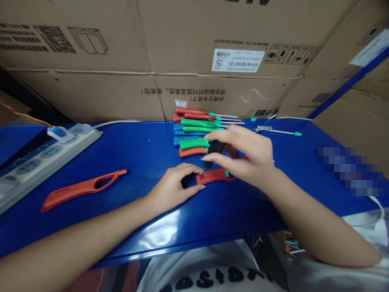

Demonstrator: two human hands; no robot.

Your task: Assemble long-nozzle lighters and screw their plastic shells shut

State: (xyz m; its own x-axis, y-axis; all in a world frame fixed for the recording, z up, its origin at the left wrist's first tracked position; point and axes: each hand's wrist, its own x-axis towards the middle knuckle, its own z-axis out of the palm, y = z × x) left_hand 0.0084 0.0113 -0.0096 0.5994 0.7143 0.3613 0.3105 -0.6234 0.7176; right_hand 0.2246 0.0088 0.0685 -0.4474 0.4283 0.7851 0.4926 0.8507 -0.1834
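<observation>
My right hand (pixel 247 156) grips a screwdriver (pixel 215 149) by its black handle. The shaft points down and left, its tip at the end of a red gas lighter (pixel 217 175) lying on the blue table. My left hand (pixel 170 184) pinches that end of the lighter between thumb and fingers. Just beyond lies a row of lighters, among them an orange one (pixel 193 152), a green one (pixel 194 144) and several red ones, some with metal rods pointing right. An orange-red lighter casing half (pixel 75 191) lies apart to the left.
A white power strip (pixel 57 150) with a plug in it runs along the left side. Large cardboard (pixel 182 48) stands behind the blue table (pixel 146 146). A metal lighter rod with a green tip (pixel 281 132) lies at the back right. A blurred-out object (pixel 349 170) is at the right.
</observation>
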